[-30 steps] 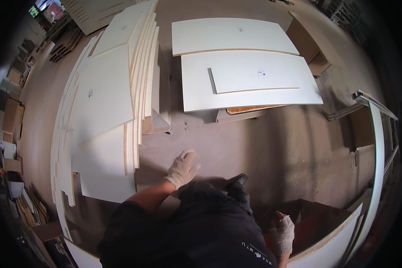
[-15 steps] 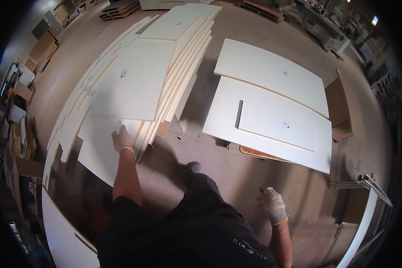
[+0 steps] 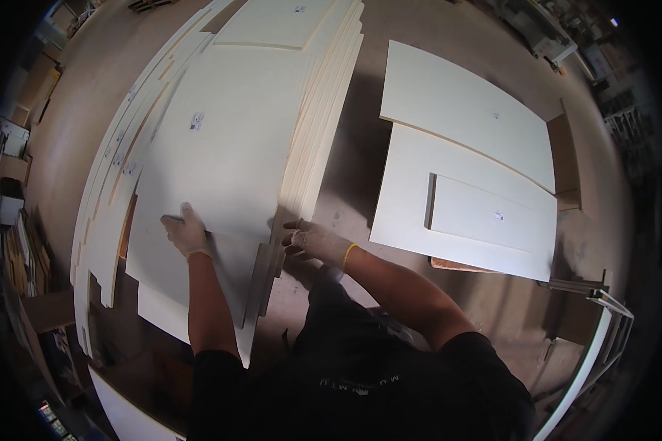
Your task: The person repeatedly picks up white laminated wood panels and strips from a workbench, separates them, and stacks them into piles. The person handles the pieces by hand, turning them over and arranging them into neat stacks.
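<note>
My left hand (image 3: 186,231), in a pale work glove, lies on the near end of a white panel (image 3: 221,162) on top of the left stack, thumb and fingers apart. A small printed label (image 3: 197,122) sits on that panel. At the stack's right side, my right hand (image 3: 318,242), gloved with a yellow cuff, reaches toward the layered panel edges (image 3: 309,154), fingers partly bent and apart. Whether its fingertips touch the edges, I cannot tell. Below my left hand, the near ends of lower panels (image 3: 162,312) stick out unevenly.
To the right, a second pile of large white panels (image 3: 463,110) carries a smaller white board (image 3: 482,213). A metal frame (image 3: 614,316) and a white board on edge (image 3: 581,382) stand at lower right. Brown boards (image 3: 564,154) stand beyond the right pile.
My right hand has swung left from the lower right to the left stack's right side. My left hand stays near the top panel's end. The view has shifted closer to the stack.
</note>
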`<action>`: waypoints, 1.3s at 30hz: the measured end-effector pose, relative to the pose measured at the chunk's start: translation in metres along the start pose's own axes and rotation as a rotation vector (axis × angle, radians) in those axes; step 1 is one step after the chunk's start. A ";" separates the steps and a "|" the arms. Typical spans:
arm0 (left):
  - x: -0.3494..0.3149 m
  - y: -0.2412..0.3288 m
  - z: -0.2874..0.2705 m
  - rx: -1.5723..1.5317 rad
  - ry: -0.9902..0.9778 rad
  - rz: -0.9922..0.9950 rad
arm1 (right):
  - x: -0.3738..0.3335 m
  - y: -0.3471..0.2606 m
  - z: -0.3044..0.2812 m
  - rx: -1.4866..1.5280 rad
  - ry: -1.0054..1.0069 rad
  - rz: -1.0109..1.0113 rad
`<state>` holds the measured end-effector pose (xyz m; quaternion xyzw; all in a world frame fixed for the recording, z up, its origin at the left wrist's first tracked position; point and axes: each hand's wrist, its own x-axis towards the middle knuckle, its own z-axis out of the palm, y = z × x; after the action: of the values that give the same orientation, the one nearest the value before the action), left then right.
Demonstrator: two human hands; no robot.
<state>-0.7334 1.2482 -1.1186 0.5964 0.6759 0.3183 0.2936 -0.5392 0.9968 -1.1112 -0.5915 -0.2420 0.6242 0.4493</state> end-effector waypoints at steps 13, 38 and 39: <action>0.006 0.040 0.035 -0.044 0.047 -0.160 | 0.029 -0.081 0.029 -0.540 0.349 0.325; -0.051 0.170 0.172 0.604 -0.089 1.150 | -0.556 0.055 0.036 -0.769 2.007 -1.153; -0.096 0.194 0.180 0.470 -0.121 1.252 | -0.575 0.053 0.045 -0.843 1.996 -1.403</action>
<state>-0.4627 1.1841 -1.0782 0.9407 0.2362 0.2389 -0.0466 -0.6566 0.4941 -0.8474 -0.6420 -0.2380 -0.5777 0.4444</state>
